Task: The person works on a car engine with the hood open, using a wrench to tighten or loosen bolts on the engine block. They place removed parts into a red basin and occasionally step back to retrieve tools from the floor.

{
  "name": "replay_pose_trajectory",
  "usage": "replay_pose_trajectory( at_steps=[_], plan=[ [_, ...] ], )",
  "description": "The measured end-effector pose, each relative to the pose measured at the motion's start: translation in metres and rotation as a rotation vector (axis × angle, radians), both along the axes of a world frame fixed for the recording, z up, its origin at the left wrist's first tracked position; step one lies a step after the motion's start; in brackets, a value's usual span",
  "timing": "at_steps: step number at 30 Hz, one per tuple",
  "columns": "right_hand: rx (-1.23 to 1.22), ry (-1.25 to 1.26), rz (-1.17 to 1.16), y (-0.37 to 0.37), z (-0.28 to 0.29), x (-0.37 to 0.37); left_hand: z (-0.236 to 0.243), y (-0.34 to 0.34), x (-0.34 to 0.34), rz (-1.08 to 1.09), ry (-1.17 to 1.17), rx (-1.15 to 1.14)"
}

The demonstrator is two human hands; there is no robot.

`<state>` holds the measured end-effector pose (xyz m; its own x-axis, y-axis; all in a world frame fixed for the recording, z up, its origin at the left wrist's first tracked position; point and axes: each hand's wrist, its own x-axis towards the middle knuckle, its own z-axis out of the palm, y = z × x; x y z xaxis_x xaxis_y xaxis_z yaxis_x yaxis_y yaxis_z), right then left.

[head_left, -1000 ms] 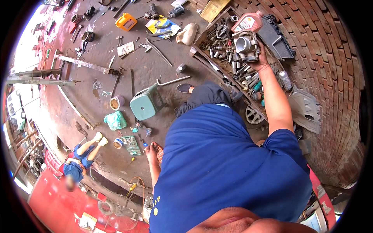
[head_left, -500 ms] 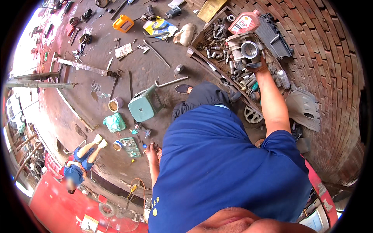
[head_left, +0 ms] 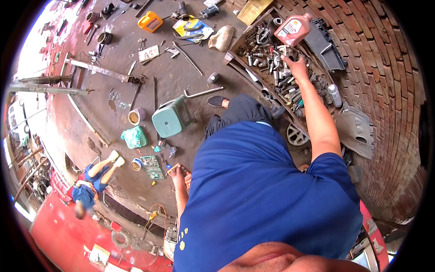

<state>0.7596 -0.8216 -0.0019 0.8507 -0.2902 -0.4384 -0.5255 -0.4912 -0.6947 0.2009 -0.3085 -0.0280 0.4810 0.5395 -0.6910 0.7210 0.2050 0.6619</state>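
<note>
My right hand (head_left: 297, 69) reaches into a long metal tray (head_left: 247, 68) full of greasy sockets and metal fittings (head_left: 278, 72). Its thumb and fingers curve round a dark metal piece among the parts, too hidden to name. A red oil bottle (head_left: 293, 30) lies just beyond this hand, at the tray's far end. My left hand (head_left: 178, 176) is low beside my body, its fingers closed on a small, thin tan piece (head_left: 172, 169) whose kind does not show. Near it on the floor is an open green tool case (head_left: 152, 167).
A green plastic stool (head_left: 166, 120) stands left of my legs. Around it lie a bent bar (head_left: 204, 92), a teal bag (head_left: 133, 137) and a yellow jug (head_left: 150, 21). A brick wall (head_left: 371, 81) rises at right. Another person (head_left: 90, 186) sits at lower left.
The large metal throttle body that my right hand held up is no longer seen in it; that hand is now down among the parts. The tan piece now shows in my left hand.
</note>
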Motion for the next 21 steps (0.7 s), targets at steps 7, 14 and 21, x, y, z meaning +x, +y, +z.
replay_pose_trajectory(
  at_steps=[7, 14, 21],
  plan=[
    [-0.314, -0.074, 0.168, 0.028, -0.009, -0.001, 0.033, -0.009, 0.027, 0.035, 0.191, -0.012],
    [-0.495, -0.051, 0.341, 0.055, -0.026, -0.005, 0.011, 0.016, 0.005, -0.114, 0.085, 0.111],
    [-0.584, 0.003, 0.392, 0.076, -0.025, 0.002, 0.011, -0.001, -0.01, -0.128, 0.063, 0.115]
  ],
)
